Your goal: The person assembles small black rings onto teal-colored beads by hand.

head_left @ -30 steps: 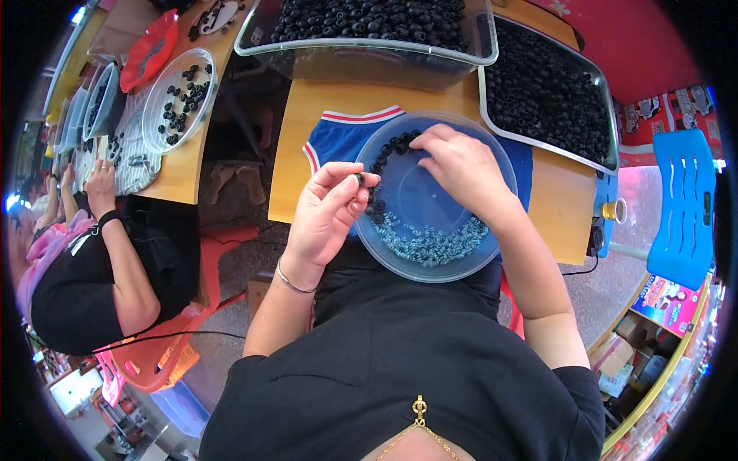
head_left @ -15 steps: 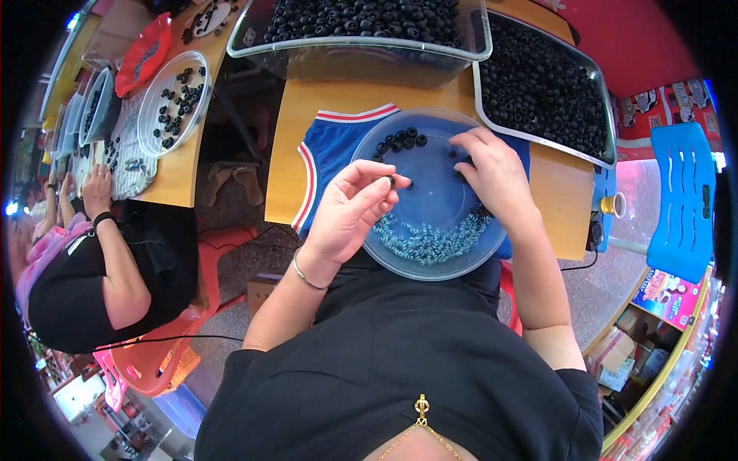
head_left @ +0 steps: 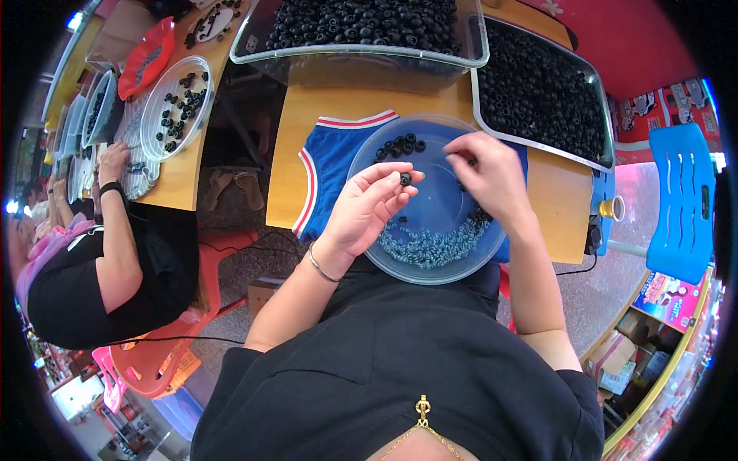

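Note:
Between the thumb and fingers of my left hand (head_left: pixel 361 206) is a small black ring-shaped piece (head_left: pixel 405 178) with its round opening showing. My right hand (head_left: pixel 492 175) is bent over the right side of a shallow clear round tray (head_left: pixel 434 274), fingertips drawn together. A dark bit shows at them, too covered to name. Black round pieces (head_left: pixel 400 145) sit in a cluster at the tray's far left. Many small light-blue springs or coil-like parts (head_left: pixel 430 246) are heaped along its near side. More dark pieces lie partly hidden beside my right hand.
A blue cloth garment (head_left: pixel 330 165) lies under the tray on the wooden table (head_left: pixel 561 203). Behind stand a deep clear bin (head_left: pixel 354 52) and a metal tray (head_left: pixel 478 96), both full of black pieces. At left, a co-worker's hand (head_left: pixel 114 163) is near another round tray (head_left: pixel 206 100).
My left hand has shifted slightly right, its black piece now turned to show the opening. My right fingertips have closed and moved a little left. The co-worker's hand has moved right.

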{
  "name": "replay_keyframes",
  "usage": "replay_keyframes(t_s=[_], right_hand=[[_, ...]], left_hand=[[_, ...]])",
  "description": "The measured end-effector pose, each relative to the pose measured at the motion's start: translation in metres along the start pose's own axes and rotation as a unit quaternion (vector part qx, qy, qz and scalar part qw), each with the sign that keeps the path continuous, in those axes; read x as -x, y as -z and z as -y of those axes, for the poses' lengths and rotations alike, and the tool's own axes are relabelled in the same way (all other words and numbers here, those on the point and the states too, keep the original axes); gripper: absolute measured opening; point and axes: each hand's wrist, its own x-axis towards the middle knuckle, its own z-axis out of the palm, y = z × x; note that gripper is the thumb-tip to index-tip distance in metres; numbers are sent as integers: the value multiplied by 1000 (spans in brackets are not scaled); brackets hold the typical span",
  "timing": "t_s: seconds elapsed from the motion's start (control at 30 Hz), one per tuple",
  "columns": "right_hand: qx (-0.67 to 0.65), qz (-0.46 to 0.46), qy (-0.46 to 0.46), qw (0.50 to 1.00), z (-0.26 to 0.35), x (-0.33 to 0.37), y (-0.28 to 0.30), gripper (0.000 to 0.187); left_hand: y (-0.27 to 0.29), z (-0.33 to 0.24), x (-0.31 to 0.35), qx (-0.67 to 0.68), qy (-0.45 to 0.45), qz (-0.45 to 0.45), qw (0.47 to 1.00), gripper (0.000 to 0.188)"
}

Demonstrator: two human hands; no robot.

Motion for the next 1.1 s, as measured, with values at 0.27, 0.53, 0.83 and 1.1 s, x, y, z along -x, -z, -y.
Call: replay_keyframes(t_s=[0.27, 0.53, 0.83, 1.1], right_hand=[[-262, -102, -48, 958, 3, 13, 31, 26], [-583, -136, -88, 797, -1, 27, 42, 20], [-339, -29, -4, 940, 41, 40, -12, 18], [-260, -52, 30, 964, 45, 37, -11, 17]], left_hand=[[1, -1, -1, 1, 0, 0, 1000, 21], [2, -3, 2, 14, 8, 25, 1000, 20], [-2, 2, 7, 44, 14, 50, 998, 18], [-9, 3, 8, 44, -18, 67, 997, 19]])
